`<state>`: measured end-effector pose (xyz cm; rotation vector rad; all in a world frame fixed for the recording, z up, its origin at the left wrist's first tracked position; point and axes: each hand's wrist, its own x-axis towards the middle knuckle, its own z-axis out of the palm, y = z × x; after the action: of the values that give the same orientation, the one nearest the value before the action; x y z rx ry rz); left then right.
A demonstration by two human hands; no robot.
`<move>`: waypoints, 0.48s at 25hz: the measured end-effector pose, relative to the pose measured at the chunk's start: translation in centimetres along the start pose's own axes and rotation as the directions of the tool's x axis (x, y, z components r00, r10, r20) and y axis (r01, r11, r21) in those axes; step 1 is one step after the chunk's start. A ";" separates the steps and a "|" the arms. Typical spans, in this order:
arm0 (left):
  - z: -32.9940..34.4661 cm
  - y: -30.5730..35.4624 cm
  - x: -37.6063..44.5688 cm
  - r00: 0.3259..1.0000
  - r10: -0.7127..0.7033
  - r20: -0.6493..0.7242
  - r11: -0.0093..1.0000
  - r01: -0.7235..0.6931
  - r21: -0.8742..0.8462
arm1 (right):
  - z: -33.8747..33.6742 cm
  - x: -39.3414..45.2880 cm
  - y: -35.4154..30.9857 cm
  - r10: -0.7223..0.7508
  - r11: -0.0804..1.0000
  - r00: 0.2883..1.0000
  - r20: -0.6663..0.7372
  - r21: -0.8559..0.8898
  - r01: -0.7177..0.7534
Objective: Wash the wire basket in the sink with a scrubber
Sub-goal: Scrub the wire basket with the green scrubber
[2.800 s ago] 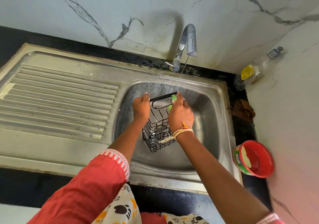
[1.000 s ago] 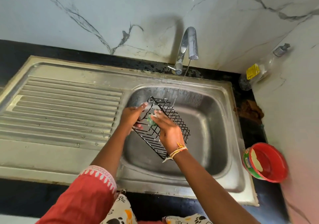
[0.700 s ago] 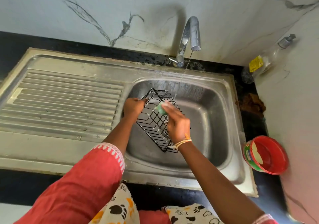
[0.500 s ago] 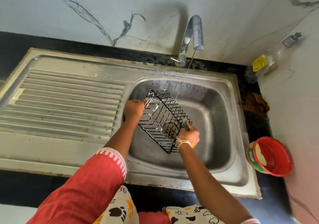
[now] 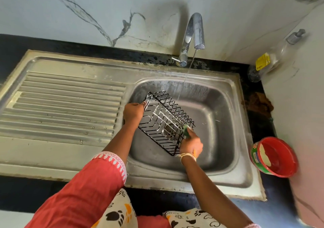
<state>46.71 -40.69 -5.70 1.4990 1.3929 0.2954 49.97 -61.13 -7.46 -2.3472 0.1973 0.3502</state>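
1. Wire basket (image 5: 164, 120) hangs tilted inside the sink (image 5: 226, 136).
2. Left hand (image 5: 132, 112) has its grip clamped on the basket's far-left corner.
3. Right hand (image 5: 191, 145) pinches the green scrubber (image 5: 185, 130) against its near-right edge.

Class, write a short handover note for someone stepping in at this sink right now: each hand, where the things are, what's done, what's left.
Left hand: grips the basket by its top corner, tilted over the sink.
Right hand: presses the green scrubber on the basket's lower right edge.
Tap runs a thin stream, missing the basket.
Done: suds on some wires.
Left: scrub the remaining sides, rinse.
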 end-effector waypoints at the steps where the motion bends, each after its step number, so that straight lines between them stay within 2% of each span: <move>1: 0.0 0.0 -0.1 1.000 0.005 -0.004 1.000 -0.005 0.004 | -0.4 0.1 -0.3 0.221 0.975 0.975 0.023 0.037 -0.221; 2: 0.0 0.0 -0.1 1.000 0.009 -0.008 1.000 -0.008 0.008 | -0.3 0.0 -1.3 0.318 0.946 0.947 0.033 0.056 -0.319; 3: 0.0 -0.1 0.0 1.000 0.008 -0.013 1.000 -0.008 0.009 | 0.3 -0.5 -3.0 0.285 0.955 0.958 0.036 0.077 -0.286; 4: -0.1 -0.3 0.2 1.000 0.005 -0.017 1.000 -0.005 0.006 | 1.0 -1.6 -5.3 0.139 0.985 0.989 0.038 0.097 -0.142; 5: -0.1 -0.2 0.1 1.000 0.005 -0.016 1.000 -0.005 0.016 | 1.6 -3.2 -7.1 -0.109 0.989 0.994 0.028 0.102 0.106; 6: -0.2 -0.1 -0.2 1.000 0.009 -0.014 0.999 -0.008 0.032 | 2.3 -4.6 -8.1 -0.367 0.927 0.930 0.002 0.083 0.365; 7: -0.2 0.0 -0.3 1.000 0.015 -0.013 0.999 -0.015 0.047 | 2.8 -5.1 -8.2 -0.533 0.845 0.846 -0.011 0.033 0.534; 8: -0.2 0.1 -0.3 1.000 0.014 -0.016 0.999 -0.013 0.048 | 2.6 -4.7 -7.4 -0.602 0.798 0.798 0.020 -0.037 0.602; 9: -0.1 0.3 -0.3 1.000 -0.005 -0.024 1.000 0.006 0.028 | 1.9 -3.5 -5.8 -0.565 0.813 0.820 0.086 -0.109 0.572; 11: 0.0 0.6 -0.4 0.998 -0.051 -0.042 0.998 0.050 -0.025 | -0.8 -1.4 -2.4 -0.198 0.934 0.963 0.183 -0.264 0.242; 12: 0.0 0.7 -0.3 0.997 -0.067 -0.044 0.997 0.065 -0.037 | -2.0 -1.0 -1.7 -0.005 0.951 0.982 0.190 -0.304 0.064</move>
<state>47.02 -40.81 -5.02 1.4226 1.4626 0.3125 49.85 -61.25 -4.64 -2.6014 0.0088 0.6207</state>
